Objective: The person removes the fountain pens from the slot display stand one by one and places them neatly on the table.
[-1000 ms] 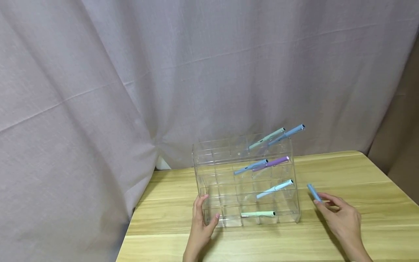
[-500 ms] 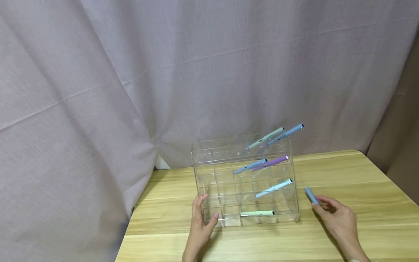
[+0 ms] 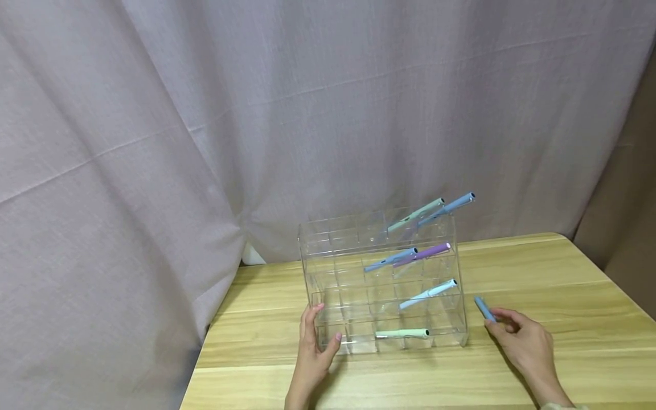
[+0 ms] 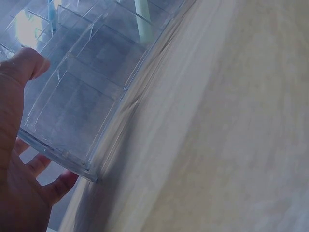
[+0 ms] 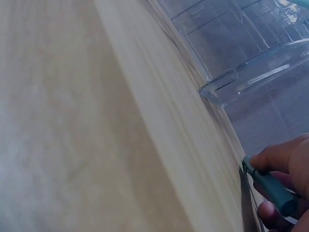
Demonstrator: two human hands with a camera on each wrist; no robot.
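A clear acrylic pen rack (image 3: 359, 344) with tiered compartments stands on the table. My left hand (image 3: 314, 359) grips its lower left end, thumb at the front and fingers around the side wall, as the left wrist view shows. Beyond the rack's right side, my right hand (image 3: 525, 341) pinches a blue pen (image 3: 483, 308) between thumb and fingers, low over the tabletop. The pen's far end slants toward the rack. In the right wrist view the held pen (image 5: 275, 188) looks dark teal, and part of it is covered by the fingers.
Pens lean in the rack's right half: green (image 3: 416, 215) and blue (image 3: 453, 206) on top, blue (image 3: 392, 259) and purple (image 3: 427, 253) below, then pale blue (image 3: 428, 294), and light green (image 3: 402, 333) lowest. A grey curtain (image 3: 328, 114) hangs behind the wooden table (image 3: 574, 307).
My right hand, with the blue pen, has moved a little left and nearer to me, closer to the rack. The left hand keeps its grip on the rack.
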